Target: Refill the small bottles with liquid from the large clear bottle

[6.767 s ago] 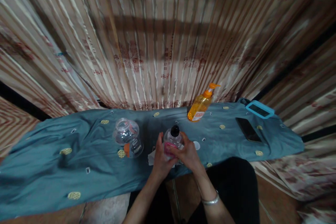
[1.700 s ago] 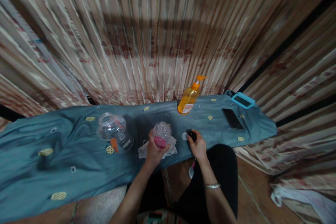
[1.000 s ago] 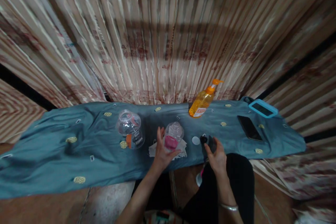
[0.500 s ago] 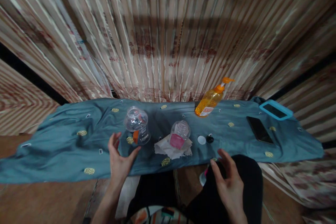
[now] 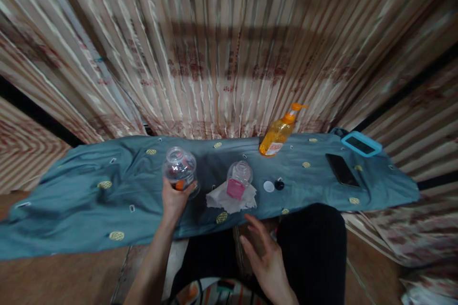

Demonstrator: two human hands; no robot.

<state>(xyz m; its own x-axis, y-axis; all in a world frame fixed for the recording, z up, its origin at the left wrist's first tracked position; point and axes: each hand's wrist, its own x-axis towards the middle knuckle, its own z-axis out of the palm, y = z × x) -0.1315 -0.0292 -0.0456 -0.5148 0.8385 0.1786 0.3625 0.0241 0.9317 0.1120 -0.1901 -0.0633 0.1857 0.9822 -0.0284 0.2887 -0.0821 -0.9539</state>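
Observation:
My left hand [image 5: 175, 198] is wrapped round the lower part of a clear, uncapped plastic bottle [image 5: 180, 164] with an orange patch on it. The bottle stands upright on the teal cloth [image 5: 143, 219]. Nearer the middle, a smaller clear bottle [image 5: 243, 171] with a pink label rests on a crumpled white tissue [image 5: 214, 199]. My right hand [image 5: 266, 257] hovers in front of the cloth's edge, fingers apart and holding nothing. Right of the small bottle lie a white disc [image 5: 268, 186] and a small black cap [image 5: 279, 184].
An orange pump bottle [image 5: 277, 137] stands at the back. To the right lie a black phone [image 5: 341, 170] and a blue-framed device [image 5: 361, 144] with a dark screen. Behind the cloth hangs a striped curtain [image 5: 214, 57]. My dark-clothed knee [image 5: 311, 243] is near the front edge.
My left hand has moved forward and closed round the larger clear bottle. My right hand has shifted left, still holding nothing. The view has turned slightly.

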